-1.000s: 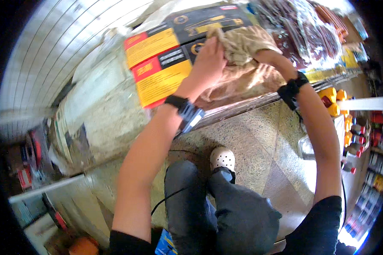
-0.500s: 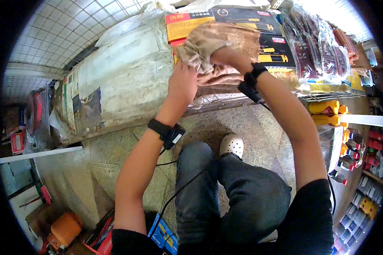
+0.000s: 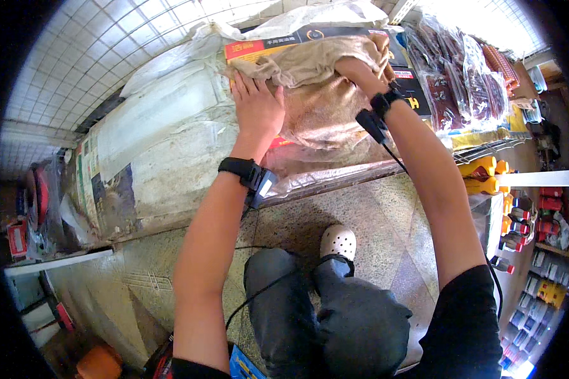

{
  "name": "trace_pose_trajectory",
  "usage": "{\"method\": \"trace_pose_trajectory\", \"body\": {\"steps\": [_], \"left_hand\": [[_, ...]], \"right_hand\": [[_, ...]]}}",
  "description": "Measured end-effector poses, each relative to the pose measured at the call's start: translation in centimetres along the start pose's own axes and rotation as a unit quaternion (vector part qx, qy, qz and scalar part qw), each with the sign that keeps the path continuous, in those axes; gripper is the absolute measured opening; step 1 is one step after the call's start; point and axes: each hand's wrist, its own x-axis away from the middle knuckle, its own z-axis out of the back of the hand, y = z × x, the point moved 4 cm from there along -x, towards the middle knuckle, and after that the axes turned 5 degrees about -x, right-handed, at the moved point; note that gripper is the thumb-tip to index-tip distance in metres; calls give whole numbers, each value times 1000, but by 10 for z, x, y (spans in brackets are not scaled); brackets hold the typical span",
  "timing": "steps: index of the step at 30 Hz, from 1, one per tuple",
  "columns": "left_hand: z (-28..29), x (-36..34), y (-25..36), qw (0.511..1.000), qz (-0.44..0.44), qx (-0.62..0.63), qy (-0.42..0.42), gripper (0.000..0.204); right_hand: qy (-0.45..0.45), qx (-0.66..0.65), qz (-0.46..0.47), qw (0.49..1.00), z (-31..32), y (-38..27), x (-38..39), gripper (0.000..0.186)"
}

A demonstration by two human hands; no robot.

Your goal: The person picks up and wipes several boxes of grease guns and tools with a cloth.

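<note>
A tan-brown cloth (image 3: 316,110) lies bunched and draped over the yellow, red and black cardboard boxes (image 3: 272,45) on the shelf. My left hand (image 3: 258,108) rests on the cloth's left part, its fingers stretched out and slightly spread near the box's left edge. Farther right, my right hand (image 3: 358,72) reaches into the folds of the cloth. Its fingers are covered by the fabric, so their grip does not show. Each wrist wears a black strap with a small device.
Left of the boxes lies a long bundle wrapped in whitish plastic (image 3: 164,126). Bagged dark-red goods (image 3: 461,76) stand at the right. A wire grid (image 3: 152,31) rises behind the shelf. Yellow bottles (image 3: 480,175) sit at the lower right, beside the patterned floor.
The cloth has been spread downward and left over the box fronts. My left hand has moved left and its fingers have flattened; my right hand remains within the cloth.
</note>
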Motion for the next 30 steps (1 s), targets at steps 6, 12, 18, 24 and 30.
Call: {"method": "trace_pose_trajectory", "body": {"steps": [6, 12, 18, 24, 30], "left_hand": [[3, -7, 4, 999, -18, 31, 14, 52], [4, -5, 11, 998, -29, 33, -45, 42], [13, -3, -6, 997, -37, -19, -64, 40], [26, -7, 2, 996, -7, 85, -34, 42], [35, -1, 35, 939, -305, 151, -53, 46]], "right_hand": [[-20, -80, 228, 970, 13, -53, -31, 24], [-265, -383, -22, 884, -27, -99, -66, 31], [-250, -57, 261, 930, 5, -219, -53, 34], [-6, 84, 207, 975, 4, -52, -68, 27], [-61, 133, 21, 989, 18, 84, 0, 37]]}}
